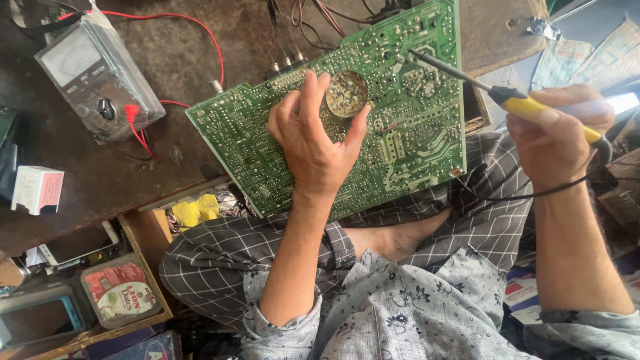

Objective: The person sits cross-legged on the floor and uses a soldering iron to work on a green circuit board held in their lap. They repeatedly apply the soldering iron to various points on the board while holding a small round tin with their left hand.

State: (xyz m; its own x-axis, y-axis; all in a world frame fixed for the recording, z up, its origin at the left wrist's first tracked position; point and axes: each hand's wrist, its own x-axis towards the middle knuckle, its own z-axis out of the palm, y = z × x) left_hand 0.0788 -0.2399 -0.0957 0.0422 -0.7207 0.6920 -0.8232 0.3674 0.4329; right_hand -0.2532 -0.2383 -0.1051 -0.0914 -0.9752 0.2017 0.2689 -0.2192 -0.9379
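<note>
Head view, looking down over the lap. Green circuit board lies solder side up, tilted, one end resting on the dark workbench and the near edge over the knees in checked cloth.

Left hand rests flat on the middle of the board, fingers spread — thumb and fingertips bracket a small round tin with a rough, blobby grey fill that sits on the board. The hand touches the tin's rim at most; whether it actually grips it cannot be told.

Right hand is closed around the yellow handle of a soldering iron, off the board's right edge. Iron's long axis runs up-left from the hand; its dark tip sits over the board's upper right area, just right of the tin. Tip contact with the board — cannot tell. So the tin lies left of the tip, well nearer the left hand than the right.

Cord trails from the handle down across the lap.

Elsewhere: an analog multimeter with red leads on the bench at upper left, well apart from both hands; a small white box at the left edge.
</note>
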